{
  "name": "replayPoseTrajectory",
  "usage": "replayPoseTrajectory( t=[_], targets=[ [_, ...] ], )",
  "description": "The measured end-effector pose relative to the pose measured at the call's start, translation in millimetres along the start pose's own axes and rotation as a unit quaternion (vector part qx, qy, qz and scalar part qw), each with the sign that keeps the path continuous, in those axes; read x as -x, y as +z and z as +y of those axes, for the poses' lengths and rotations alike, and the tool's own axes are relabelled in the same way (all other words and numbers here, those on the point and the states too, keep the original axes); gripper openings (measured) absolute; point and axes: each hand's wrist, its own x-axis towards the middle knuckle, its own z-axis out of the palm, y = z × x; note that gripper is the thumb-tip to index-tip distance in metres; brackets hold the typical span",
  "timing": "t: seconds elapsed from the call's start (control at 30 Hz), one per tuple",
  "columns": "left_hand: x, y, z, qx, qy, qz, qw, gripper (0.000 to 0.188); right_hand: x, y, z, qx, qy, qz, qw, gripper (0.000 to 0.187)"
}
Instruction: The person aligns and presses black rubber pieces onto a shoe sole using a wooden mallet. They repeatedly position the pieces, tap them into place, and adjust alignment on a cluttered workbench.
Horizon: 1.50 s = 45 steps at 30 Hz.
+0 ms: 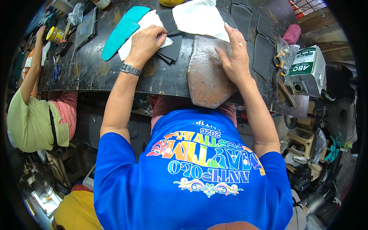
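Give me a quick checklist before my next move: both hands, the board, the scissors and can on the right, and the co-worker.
1. Left hand at the smaller white sheet: ok, over it; firmness of the grip cannot tell.
2. Right hand open: ok, thumb apart from the fingers, by the edge of the larger white sheet.
3. Brown board wholly on the table: not ok, its near end seems to jut past the edge.
4. Orange-handled scissors away from the hands: ok, over by the metal can.
5. Contents of the can: cannot tell.
6. Co-worker's arm apart from both hands: ok, at far left.
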Motion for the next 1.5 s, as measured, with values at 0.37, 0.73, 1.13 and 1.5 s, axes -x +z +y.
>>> replayPoseTrajectory(
  t=[0.37,0.73,1.13,1.5],
  targets=[
    [-12,-17,-73,0.643,-0.238,0.153,0.711,0.025,91,-97,19,-0.350,0.375,0.027,0.858,0.044],
    [36,-22,121,0.418,0.054,-0.139,0.896,0.013,139,-191,157,-0.515,0.561,0.191,0.620,0.029],
    [34,6,142,0.418,0.045,-0.172,0.891,0.025,125,-210,223,-0.551,0.627,0.097,0.542,0.021],
    [33,16,145,0.404,0.025,-0.138,0.904,0.034,154,-203,208,-0.728,0.452,0.311,0.412,0.013]
  ],
)
